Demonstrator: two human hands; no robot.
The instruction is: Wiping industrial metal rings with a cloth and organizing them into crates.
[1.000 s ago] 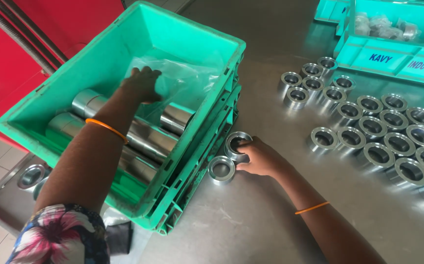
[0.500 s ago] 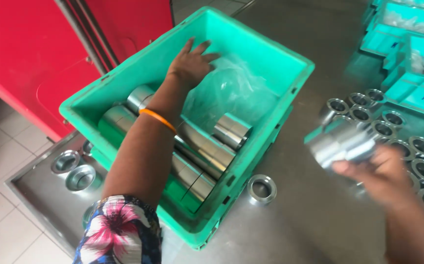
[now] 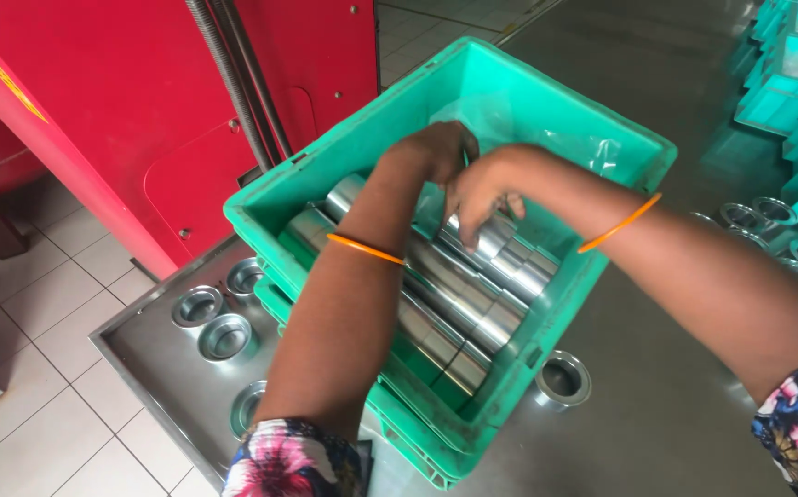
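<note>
- A steel table spreads beneath both hands and carries everything else.
- A red machine stands beyond the left hand, past the crate's far wall.
- A green plastic crate sits on the table, and both hands are inside it.
- Rows of shiny metal cylinders lie side by side in the crate, running back from under the hands toward the person.
- The left hand is curled, knuckles up, at the far end of the rows; whether it grips anything I cannot tell.
- The right hand, just beside it, points its fingers down onto a cylinder, closing on it.
- Loose metal rings lie around: one below the right forearm, three outside the left forearm.
</note>
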